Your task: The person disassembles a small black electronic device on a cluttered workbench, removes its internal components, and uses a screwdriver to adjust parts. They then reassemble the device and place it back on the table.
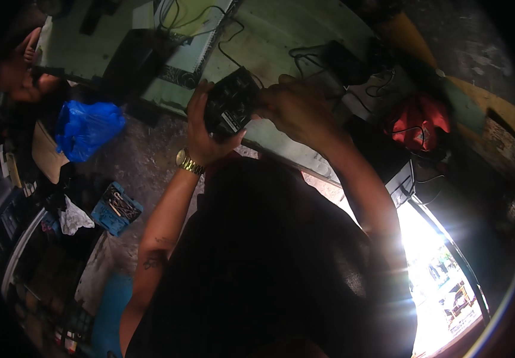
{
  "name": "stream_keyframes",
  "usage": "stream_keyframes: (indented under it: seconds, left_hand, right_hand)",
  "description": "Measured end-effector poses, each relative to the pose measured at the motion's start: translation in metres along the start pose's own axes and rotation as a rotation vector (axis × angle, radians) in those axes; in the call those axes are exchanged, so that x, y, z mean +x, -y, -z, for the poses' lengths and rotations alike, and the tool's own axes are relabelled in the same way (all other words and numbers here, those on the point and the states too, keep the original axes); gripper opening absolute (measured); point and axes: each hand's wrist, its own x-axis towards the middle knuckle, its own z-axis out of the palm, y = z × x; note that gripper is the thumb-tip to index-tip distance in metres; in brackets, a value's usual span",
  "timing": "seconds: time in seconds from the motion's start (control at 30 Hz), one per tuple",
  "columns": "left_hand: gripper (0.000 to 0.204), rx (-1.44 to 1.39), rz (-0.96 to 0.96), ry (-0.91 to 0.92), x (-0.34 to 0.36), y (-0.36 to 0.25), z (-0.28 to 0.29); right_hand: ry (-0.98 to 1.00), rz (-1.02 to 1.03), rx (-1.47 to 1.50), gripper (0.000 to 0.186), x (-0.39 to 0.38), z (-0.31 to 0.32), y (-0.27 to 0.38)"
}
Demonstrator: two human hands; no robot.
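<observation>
A black boxy device (231,102) with a small pale label is held up at the near edge of the green table. My left hand (203,131) is closed round its left and lower sides, the thumb below and the fingers along the far left. My right hand (298,110) meets the device's right edge with its fingers curled together. Whatever is pinched there is too dark and hidden to name. A thin black cable (229,55) runs over the table behind the device. My left wrist wears a gold-coloured watch (188,161).
The green table (275,30) carries a spiral notebook (194,56), dark boxy things and loose cables. A red bag (420,122) lies at the right. Off to the left are a blue plastic bag (90,128), a blue bin (117,209) and part of another person (33,86).
</observation>
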Motion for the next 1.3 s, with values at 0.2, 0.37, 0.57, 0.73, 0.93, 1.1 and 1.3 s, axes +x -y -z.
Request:
stream_keyframes:
  seconds: [0.2,0.37,0.57,0.73,0.93,1.1,1.3]
  left_hand:
    - [0.111,0.004,-0.027,-0.019,0.005,-0.004,-0.002]
    - [0.106,-0.027,-0.085,-0.036,0.014,-0.007,-0.007]
    - [0.102,-0.061,-0.105,-0.021,0.028,-0.004,-0.014]
    - [0.106,-0.037,-0.106,-0.048,0.036,-0.002,-0.021]
    - [0.099,-0.069,-0.098,-0.104,0.027,-0.001,-0.016]
    - [0.101,-0.086,-0.120,-0.131,0.018,0.000,-0.008]
    - [0.107,-0.024,-0.120,-0.109,0.002,-0.001,0.007]
  right_hand:
    - [0.024,0.064,-0.183,0.017,0.004,0.004,0.011]
    - [0.062,0.180,-0.356,0.013,0.015,0.011,0.018]
    - [0.175,0.081,-0.402,0.025,0.025,0.011,0.002]
    - [0.133,0.120,-0.113,0.022,0.022,0.025,-0.034]
    - [0.111,-0.177,0.628,0.024,-0.001,0.041,-0.045]
    - [0.055,-0.124,0.759,0.026,-0.017,0.043,-0.026]
    - [0.034,-0.097,0.683,0.028,-0.023,0.036,-0.014]
